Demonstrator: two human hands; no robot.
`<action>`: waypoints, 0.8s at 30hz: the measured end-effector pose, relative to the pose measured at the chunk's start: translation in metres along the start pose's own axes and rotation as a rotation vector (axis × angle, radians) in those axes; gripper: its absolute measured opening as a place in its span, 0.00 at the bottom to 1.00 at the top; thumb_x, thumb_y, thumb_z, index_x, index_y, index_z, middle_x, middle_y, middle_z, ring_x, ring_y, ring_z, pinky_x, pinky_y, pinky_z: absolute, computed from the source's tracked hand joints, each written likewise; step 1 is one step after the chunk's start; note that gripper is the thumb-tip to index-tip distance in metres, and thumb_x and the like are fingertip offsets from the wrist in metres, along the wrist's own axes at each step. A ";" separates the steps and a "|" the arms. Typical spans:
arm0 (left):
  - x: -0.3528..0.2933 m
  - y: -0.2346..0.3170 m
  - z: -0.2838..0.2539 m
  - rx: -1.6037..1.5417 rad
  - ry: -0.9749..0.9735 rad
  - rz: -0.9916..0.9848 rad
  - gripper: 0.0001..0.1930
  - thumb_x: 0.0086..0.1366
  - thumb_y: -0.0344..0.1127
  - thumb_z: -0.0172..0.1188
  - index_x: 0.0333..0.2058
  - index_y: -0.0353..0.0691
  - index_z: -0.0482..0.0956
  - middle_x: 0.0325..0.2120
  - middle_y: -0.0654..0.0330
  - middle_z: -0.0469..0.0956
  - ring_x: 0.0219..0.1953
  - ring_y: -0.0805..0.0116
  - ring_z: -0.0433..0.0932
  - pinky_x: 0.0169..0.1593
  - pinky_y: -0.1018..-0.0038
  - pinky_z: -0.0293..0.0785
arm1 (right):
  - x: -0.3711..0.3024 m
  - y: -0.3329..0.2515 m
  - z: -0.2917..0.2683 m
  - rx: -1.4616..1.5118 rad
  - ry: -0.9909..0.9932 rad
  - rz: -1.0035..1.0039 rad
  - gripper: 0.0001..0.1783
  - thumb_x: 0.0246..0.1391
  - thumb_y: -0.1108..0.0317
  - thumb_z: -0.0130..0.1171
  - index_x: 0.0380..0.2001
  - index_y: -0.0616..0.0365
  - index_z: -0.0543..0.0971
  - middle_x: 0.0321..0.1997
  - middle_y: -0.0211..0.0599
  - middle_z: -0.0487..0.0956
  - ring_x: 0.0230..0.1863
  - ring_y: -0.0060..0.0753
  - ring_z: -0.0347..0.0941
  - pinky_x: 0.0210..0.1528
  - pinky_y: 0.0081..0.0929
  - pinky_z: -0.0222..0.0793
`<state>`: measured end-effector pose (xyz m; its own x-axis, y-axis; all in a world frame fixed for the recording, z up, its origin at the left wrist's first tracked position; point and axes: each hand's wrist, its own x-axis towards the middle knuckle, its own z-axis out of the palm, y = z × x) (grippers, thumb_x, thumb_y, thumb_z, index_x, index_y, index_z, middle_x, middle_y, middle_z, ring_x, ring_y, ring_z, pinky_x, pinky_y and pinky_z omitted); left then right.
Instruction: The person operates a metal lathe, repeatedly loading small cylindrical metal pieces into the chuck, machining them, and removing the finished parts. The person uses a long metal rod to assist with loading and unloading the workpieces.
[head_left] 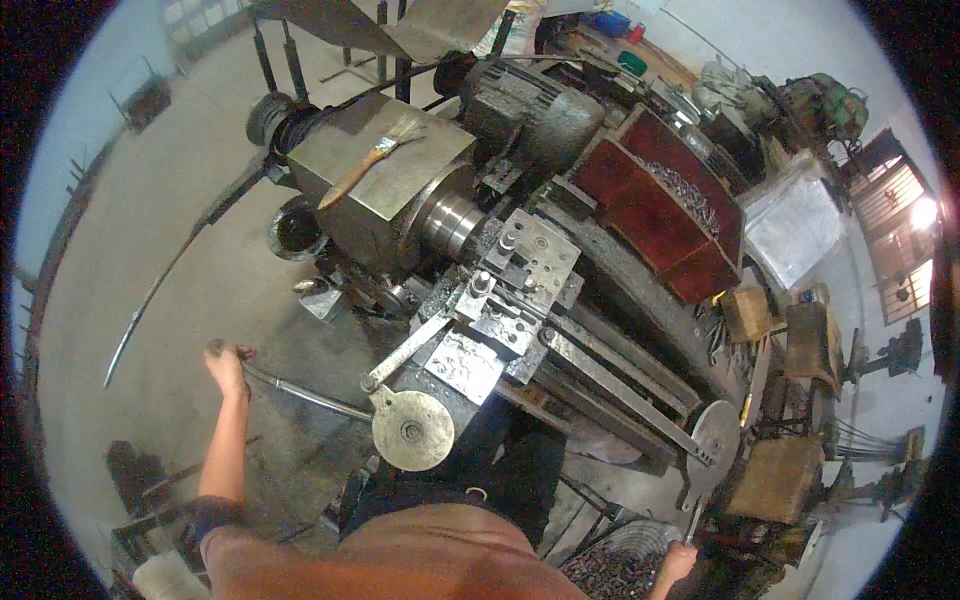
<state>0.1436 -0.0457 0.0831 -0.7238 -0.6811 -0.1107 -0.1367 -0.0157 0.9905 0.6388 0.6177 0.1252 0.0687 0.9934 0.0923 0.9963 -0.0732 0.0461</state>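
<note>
My left hand (228, 370) is closed around the end of a long metal lever (320, 398) at the left. That lever runs to a round brass-coloured disc (412, 430) in front of me, which a flat link bar (408, 350) joins to the machine's slide (505, 325). At the lower right my right hand (680, 560) grips a second lever (695, 520), its fingers wrapped round the rod. This one leads up to a grey disc (715, 440) with a long flat bar (620, 393) running back to the slide. Beyond the slide is a shiny spindle collar (452, 224).
A wooden-handled brush (365, 165) lies on the machine's headstock (330, 145). Behind the slide stands a dark red tray (640, 215) with small metal parts. A basket (640, 540) of small dark pieces is beside my right hand. Wooden boxes (775, 480) stand at the right.
</note>
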 end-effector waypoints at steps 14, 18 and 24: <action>-0.008 0.019 -0.062 0.538 -0.202 -0.085 0.11 0.49 0.34 0.58 0.27 0.33 0.70 0.17 0.60 0.70 0.16 0.70 0.70 0.20 0.75 0.66 | 0.200 0.038 0.057 -0.267 0.202 -0.262 0.17 0.40 0.56 0.59 0.29 0.58 0.73 0.33 0.42 0.76 0.38 0.45 0.73 0.34 0.40 0.70; 0.038 0.037 -0.057 1.239 -0.311 0.187 0.15 0.47 0.38 0.60 0.28 0.30 0.77 0.23 0.50 0.78 0.27 0.57 0.77 0.33 0.65 0.72 | 0.197 0.022 0.054 -0.159 0.158 -0.187 0.20 0.39 0.57 0.58 0.34 0.59 0.73 0.40 0.44 0.75 0.43 0.47 0.71 0.41 0.43 0.68; 0.097 -0.021 0.055 1.337 -0.603 0.558 0.22 0.49 0.44 0.60 0.41 0.36 0.75 0.37 0.49 0.77 0.41 0.49 0.75 0.43 0.62 0.71 | 0.125 0.022 0.073 0.124 0.585 -0.539 0.36 0.38 0.58 0.53 0.53 0.67 0.65 0.54 0.58 0.66 0.55 0.57 0.61 0.57 0.41 0.58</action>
<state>0.0395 -0.0714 0.0468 -0.9941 0.0078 -0.1083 -0.0103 0.9862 0.1651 0.6726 0.7463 0.0653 -0.4275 0.6794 0.5963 0.8855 0.4475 0.1249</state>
